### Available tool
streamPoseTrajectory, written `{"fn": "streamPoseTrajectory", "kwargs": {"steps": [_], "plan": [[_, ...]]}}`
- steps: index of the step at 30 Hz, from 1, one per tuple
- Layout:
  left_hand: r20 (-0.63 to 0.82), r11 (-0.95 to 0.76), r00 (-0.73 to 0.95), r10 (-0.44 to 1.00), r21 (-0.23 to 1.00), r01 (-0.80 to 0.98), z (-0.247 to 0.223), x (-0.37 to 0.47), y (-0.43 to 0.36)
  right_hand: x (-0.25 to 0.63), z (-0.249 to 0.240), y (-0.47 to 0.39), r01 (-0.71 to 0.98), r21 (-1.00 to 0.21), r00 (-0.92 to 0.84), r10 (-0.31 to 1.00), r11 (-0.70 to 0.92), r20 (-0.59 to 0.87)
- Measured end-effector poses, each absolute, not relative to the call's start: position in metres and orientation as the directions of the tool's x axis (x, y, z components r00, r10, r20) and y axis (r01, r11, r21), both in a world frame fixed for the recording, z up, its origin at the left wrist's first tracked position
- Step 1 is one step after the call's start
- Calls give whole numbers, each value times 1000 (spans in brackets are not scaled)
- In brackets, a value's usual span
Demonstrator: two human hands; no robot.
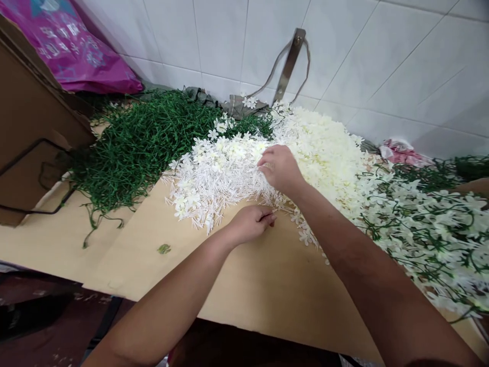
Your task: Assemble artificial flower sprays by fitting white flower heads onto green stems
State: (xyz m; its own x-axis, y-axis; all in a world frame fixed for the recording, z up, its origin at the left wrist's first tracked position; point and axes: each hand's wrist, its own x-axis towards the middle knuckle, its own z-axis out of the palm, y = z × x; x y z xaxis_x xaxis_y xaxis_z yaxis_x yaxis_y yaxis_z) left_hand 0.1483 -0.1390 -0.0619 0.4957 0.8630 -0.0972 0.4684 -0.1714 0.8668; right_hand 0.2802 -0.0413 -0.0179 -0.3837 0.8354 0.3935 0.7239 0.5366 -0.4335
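Observation:
My left hand (pixel 252 223) is low over the cardboard, its fingers closed in a pinch; a tiny pale tip shows at the fingertips, too small to name. My right hand (pixel 280 168) reaches over a heap of small white plastic stems (pixel 233 178), beside loose white artificial flower heads (pixel 225 150). Its fingers are curled together, and what lies between them is hidden. Just right of that hand rises a large mound of cream-white petal pieces (pixel 324 148).
Green plastic stems (pixel 153 127) are piled at the left, near a cardboard box (pixel 34 122) and a purple bag (pixel 84 51). Finished-looking white flowers on green stems (pixel 431 219) spread at the right. A tiled wall (pixel 344 51) bounds the back; cardboard (pixel 282 285) covers the table.

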Motion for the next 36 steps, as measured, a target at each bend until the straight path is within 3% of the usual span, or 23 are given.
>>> {"fn": "streamPoseTrajectory", "kwargs": {"steps": [2, 5, 10, 14, 17, 22, 25, 27, 31, 34, 36], "plan": [[-82, -173, 499, 863, 879, 444, -63, 148, -139, 266, -21, -41, 784, -192, -501, 784, 590, 367], [-74, -174, 501, 862, 886, 431, -63, 148, -140, 253, -21, -39, 848, -51, -477, 801, 528, 360], [-100, -84, 463, 881, 930, 359, -62, 149, -138, 267, -10, -48, 848, -178, -343, 775, 498, 531], [-171, 200, 339, 925, 978, -53, -63, 147, -133, 290, -17, -88, 723, -191, -348, 589, 664, 729], [-187, 285, 307, 933, 906, -313, -64, 143, -130, 301, -36, -123, 672, -134, -433, 533, 728, 727], [-193, 311, 401, 895, 915, -255, -62, 139, -129, 308, -61, -153, 606, -154, -494, 521, 781, 696], [-227, 311, 354, 907, 928, -204, -59, 138, -130, 311, -60, -156, 608, -274, -392, 581, 745, 713], [-239, 299, 324, 916, 943, -150, -58, 139, -130, 313, -56, -157, 599, -460, -251, 700, 655, 669], [-202, 230, 333, 921, 972, -47, -57, 141, -132, 316, -56, -153, 337, -864, -40, 923, 373, 383], [-175, 186, 351, 920, 983, 2, -60, 143, -133, 317, -59, -149, 114, -976, -6, 982, 186, 187], [-156, 150, 357, 921, 988, 45, -61, 145, -134, 316, -60, -148, 74, -986, -29, 989, 147, 145]]}}
